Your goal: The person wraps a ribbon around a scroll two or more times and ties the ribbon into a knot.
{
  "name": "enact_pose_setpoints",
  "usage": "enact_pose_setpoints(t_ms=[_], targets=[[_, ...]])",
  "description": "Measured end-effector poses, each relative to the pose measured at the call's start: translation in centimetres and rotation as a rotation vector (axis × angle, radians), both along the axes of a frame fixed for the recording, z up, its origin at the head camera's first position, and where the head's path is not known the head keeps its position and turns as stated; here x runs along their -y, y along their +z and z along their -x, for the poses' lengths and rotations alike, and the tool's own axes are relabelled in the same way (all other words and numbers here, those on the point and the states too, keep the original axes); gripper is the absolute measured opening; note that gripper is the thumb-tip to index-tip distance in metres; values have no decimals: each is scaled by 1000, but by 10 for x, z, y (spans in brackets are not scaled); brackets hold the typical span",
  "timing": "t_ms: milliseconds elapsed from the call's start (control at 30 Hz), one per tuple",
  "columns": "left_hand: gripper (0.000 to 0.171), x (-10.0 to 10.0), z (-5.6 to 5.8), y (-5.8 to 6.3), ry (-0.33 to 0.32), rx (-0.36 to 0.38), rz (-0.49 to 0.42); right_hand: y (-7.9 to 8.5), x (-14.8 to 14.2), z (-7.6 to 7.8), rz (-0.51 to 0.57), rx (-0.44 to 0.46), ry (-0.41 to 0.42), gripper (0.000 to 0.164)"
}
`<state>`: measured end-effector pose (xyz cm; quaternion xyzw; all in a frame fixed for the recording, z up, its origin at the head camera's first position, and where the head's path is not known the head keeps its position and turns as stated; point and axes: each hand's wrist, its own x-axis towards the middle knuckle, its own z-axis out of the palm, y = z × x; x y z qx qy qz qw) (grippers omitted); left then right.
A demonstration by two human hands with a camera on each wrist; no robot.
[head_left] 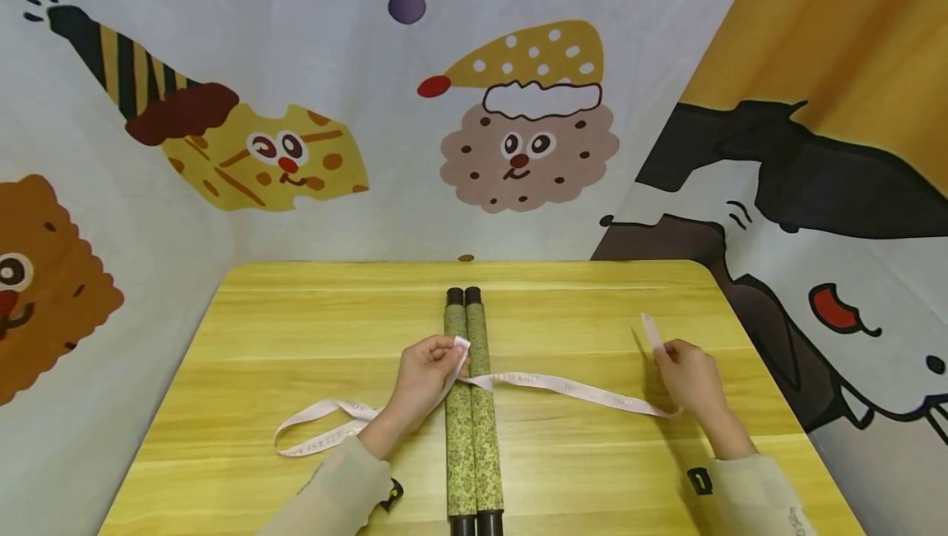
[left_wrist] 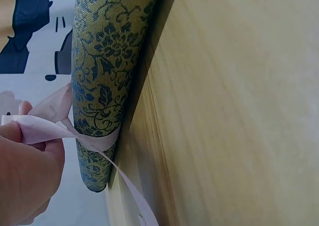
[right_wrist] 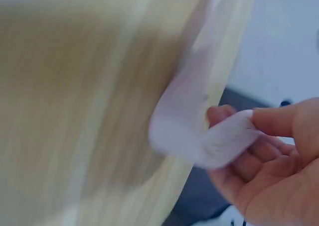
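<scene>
Two scrolls [head_left: 460, 454] covered in green floral brocade, with black end knobs, lie side by side at the middle of the table. A pale pink ribbon [head_left: 585, 389] with printed lettering goes round them and crosses over itself on top. My left hand [head_left: 420, 375] is above the left scroll and pinches the ribbon close to the crossing; a loose loop trails on the table to its left. In the left wrist view the ribbon [left_wrist: 47, 129] sticks out between thumb and fingers. Well off to the right, my right hand [head_left: 692, 378] pinches the other stretch of ribbon [right_wrist: 182, 116] near its end.
The wooden table [head_left: 296, 305] has rounded far corners. Behind it hangs a white cloth [head_left: 326, 42] printed with cartoon figures. A small black piece [head_left: 699, 481] shows beside the right sleeve, and another [head_left: 392, 494] by the left sleeve.
</scene>
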<state>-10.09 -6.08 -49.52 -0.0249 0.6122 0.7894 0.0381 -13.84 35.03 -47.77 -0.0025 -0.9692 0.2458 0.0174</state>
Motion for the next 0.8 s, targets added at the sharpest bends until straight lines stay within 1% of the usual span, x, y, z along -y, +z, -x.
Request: enact_pose_setpoints(t_ms=[100, 167, 300, 400, 500, 567, 667, 733, 800], targets=[[15, 0, 0, 0, 12, 13, 31, 1, 27, 4, 119, -63, 41, 26], [16, 0, 1, 0, 14, 10, 43, 2, 47, 7, 170, -87, 75, 23], [15, 0, -3, 17, -10, 0, 76, 7, 89, 10, 263, -78, 173, 21], [14, 0, -7, 29, -26, -11, 105, 9, 120, 12, 275, -108, 276, 18], [14, -1, -8, 31, -28, -31, 109, 12, 149, 16, 257, -166, 378, 14], [14, -2, -8, 31, -32, -41, 110, 14, 168, 20, 249, -189, 429, 11], [13, -3, -9, 31, -34, -62, 117, 16, 194, 26, 269, -152, 469, 8], [12, -3, -8, 29, -38, -86, 122, 17, 210, 30, 290, -106, 491, 7], [12, -4, -7, 24, -39, -108, 124, 19, 224, 34, 308, -62, 515, 6]])
